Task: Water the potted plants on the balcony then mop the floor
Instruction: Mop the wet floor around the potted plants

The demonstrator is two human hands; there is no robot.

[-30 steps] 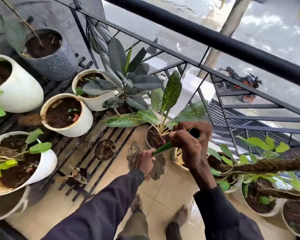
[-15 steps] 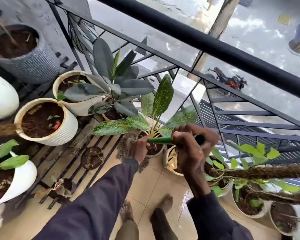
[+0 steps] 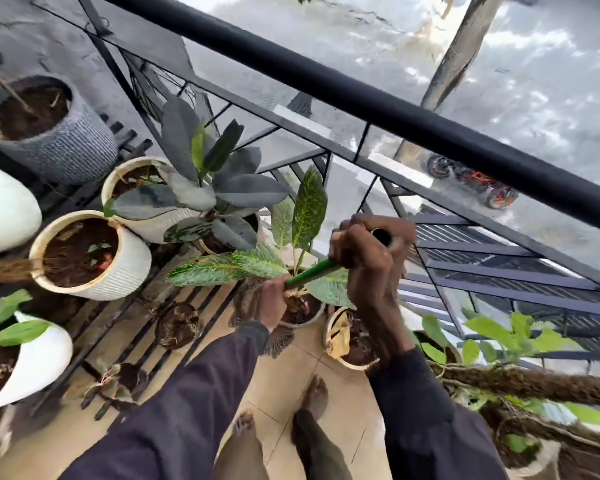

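Note:
Both my hands hold a green mop handle (image 3: pixel 310 273) over the balcony floor. My right hand (image 3: pixel 369 259) grips its black top end, high up by the railing. My left hand (image 3: pixel 272 301) grips the handle lower down, above a small pot with a speckled green plant (image 3: pixel 309 206). The mop's stringy head (image 3: pixel 278 339) shows partly under my left sleeve on the tiles. Several potted plants stand around, among them a ribbed cream pot (image 3: pixel 125 268) of dark soil and a dark-leaved plant (image 3: pixel 219 188).
A slatted rack (image 3: pixel 142 327) at the left carries white pots (image 3: pixel 39 358) and a grey pot (image 3: pixel 70 147). The black railing (image 3: pixel 361 98) runs across ahead. More pots (image 3: pixel 347 341) and a leafy branch (image 3: pixel 534 382) crowd the right. My bare feet (image 3: pixel 312 396) stand on beige tiles (image 3: pixel 343 410).
The handle has tilted, its top end now higher than the lower grip. The view has swung slightly, and my feet have shifted on the tiles.

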